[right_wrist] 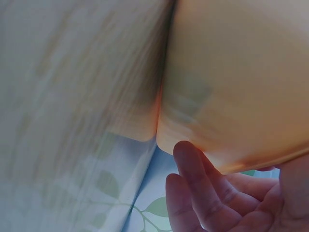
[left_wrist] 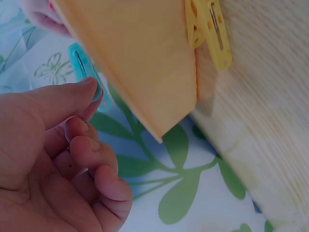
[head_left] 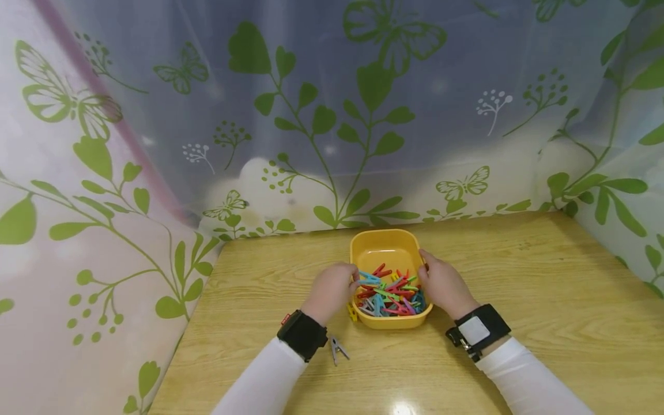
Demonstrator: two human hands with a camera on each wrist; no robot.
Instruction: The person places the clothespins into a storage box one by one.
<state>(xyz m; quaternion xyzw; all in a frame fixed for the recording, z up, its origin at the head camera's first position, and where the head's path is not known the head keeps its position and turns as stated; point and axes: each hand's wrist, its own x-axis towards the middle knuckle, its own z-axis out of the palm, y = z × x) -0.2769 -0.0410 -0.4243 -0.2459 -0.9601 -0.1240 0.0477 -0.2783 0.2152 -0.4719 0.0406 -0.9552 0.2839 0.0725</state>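
Note:
A yellow plastic basket (head_left: 392,324) stands on the table, with several colourful clothespins (head_left: 396,294) heaped in its near half. My left hand (head_left: 332,288) is at the basket's left rim, pinching a light blue clothespin (left_wrist: 83,63) between thumb and forefinger; its other fingers are curled. On the opposite side, my right hand (head_left: 445,283) grips the right rim, some fingers lying along the outer wall (right_wrist: 231,87). Close beside the basket's left wall is a yellow clothespin (head_left: 353,312). A grey clothespin (head_left: 338,349) lies on the table near my left wrist.
The wood-grain table (head_left: 544,276) extends to both sides of the basket. A curtain (head_left: 321,144) printed with green leaves and butterflies hangs along the back and both sides. Each wrist wears a black strap (head_left: 302,335).

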